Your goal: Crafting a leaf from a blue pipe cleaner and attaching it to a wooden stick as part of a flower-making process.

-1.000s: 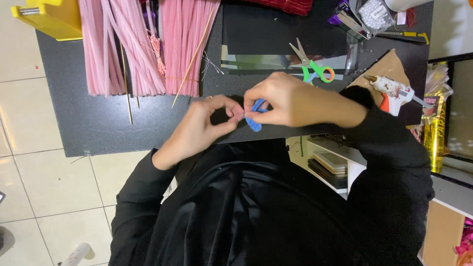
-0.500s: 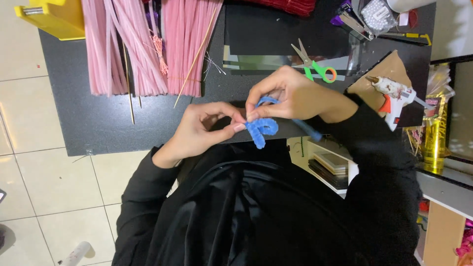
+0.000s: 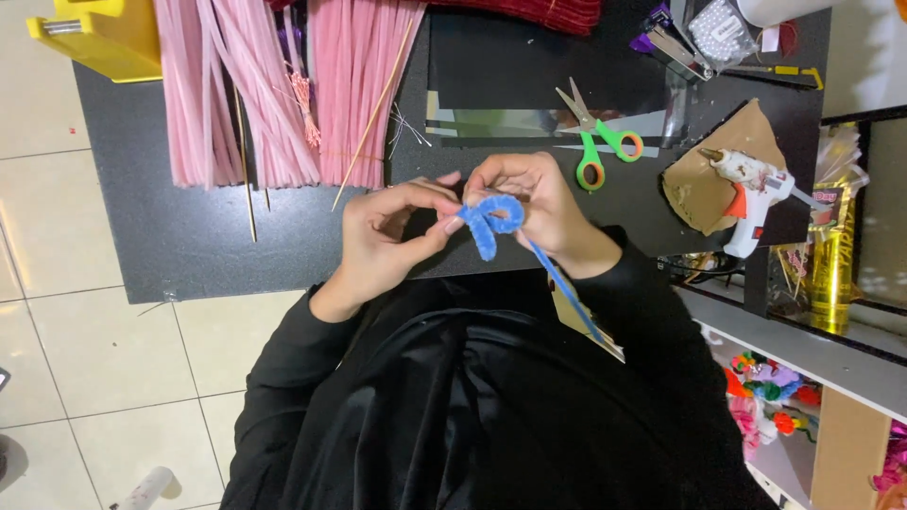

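Blue pipe cleaner [image 3: 495,222] sits at the middle of the frame, pinched between both sets of my fingers so the loop keeps its shape; its long tail trails down toward lower right. My left hand [image 3: 392,236] nips the crossing, my right hand [image 3: 534,203] closes over the loop. Beyond, on the dark counter [image 3: 179,236], green-handled scissors [image 3: 595,142] and a glue gun [image 3: 751,189] on cardboard lie within reach at right, pink pipe cleaners [image 3: 283,85] at upper left.

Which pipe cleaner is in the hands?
The blue pipe cleaner, looped between both hands; the pink pipe cleaners lie in untouched bundles on the black table.
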